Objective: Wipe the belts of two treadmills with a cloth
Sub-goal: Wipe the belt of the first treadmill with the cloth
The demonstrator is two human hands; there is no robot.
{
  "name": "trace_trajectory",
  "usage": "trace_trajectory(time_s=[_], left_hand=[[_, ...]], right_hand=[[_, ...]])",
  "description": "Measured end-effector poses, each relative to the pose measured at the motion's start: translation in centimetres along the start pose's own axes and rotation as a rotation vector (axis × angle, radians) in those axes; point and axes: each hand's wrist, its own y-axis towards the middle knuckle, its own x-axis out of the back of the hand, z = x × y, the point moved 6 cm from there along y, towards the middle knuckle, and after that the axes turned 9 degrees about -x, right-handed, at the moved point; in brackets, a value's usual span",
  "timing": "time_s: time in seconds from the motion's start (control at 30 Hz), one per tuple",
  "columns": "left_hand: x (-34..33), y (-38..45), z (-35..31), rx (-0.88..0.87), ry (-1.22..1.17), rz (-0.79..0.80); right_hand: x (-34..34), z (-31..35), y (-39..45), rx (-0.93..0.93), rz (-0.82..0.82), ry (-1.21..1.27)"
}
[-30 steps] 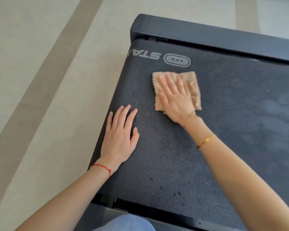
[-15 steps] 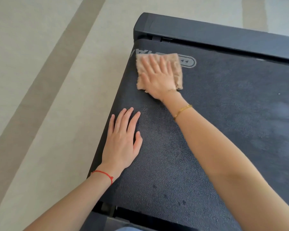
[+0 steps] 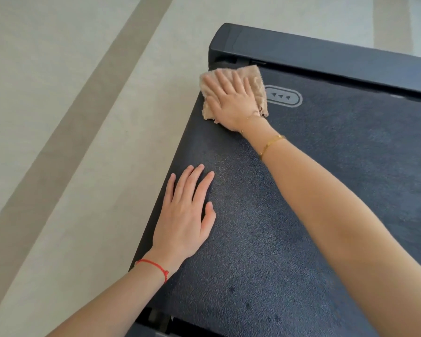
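Note:
A black textured treadmill belt (image 3: 314,203) fills the right and lower part of the head view. A tan cloth (image 3: 258,81) lies flat on the belt's far left corner, covering part of the printed logo. My right hand (image 3: 231,98) presses down on the cloth with straight, spread fingers. My left hand (image 3: 185,215) rests flat on the belt near its left edge, fingers straight, holding nothing. An oval arrow mark (image 3: 283,96) shows just right of the cloth.
The treadmill's black end cover (image 3: 326,54) runs across the far side of the belt. Pale floor with a darker stripe (image 3: 66,132) lies to the left. A few dark spots (image 3: 248,305) mark the near part of the belt.
My right hand slid the cloth from the belt's middle toward the far left corner, over the printed letters. My left hand stayed flat in place.

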Motion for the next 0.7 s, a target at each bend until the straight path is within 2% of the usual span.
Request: trace_trajectory(time_s=[0.07, 0.2, 0.27, 0.33, 0.47, 0.57, 0.63, 0.7], left_hand=[[0.2, 0.0, 0.1, -0.005, -0.009, -0.009], [0.3, 0.0, -0.1, -0.001, -0.021, -0.01], [0.3, 0.0, -0.2, 0.01, -0.017, -0.006], [0.3, 0.1, -0.3, 0.009, -0.02, -0.004], [0.5, 0.2, -0.2, 0.017, -0.048, -0.025], [1.0, -0.1, 0.0, 0.021, -0.096, -0.07], [1.3, -0.4, 0.1, 0.022, -0.118, -0.096], [1.5, -0.6, 0.1, 0.031, -0.127, -0.106]], right_hand=[[0.1, -2.4, -1.4, 0.007, -0.019, -0.012], [1.5, -12.4, -3.1, -0.351, -0.03, 0.045], [1.8, -13.8, -3.8, -0.437, -0.028, 0.078], [1.1, -11.4, -4.8, -0.369, -0.026, 0.074], [-1.4, -3.5, -10.4, -0.016, -0.028, 0.01], [-2.5, -1.7, -15.8, 0.176, 0.003, 0.003], [-2.0, -3.8, -15.9, 0.132, 0.004, -0.013], [-1.0, -7.2, -14.5, -0.066, 0.016, -0.004]])
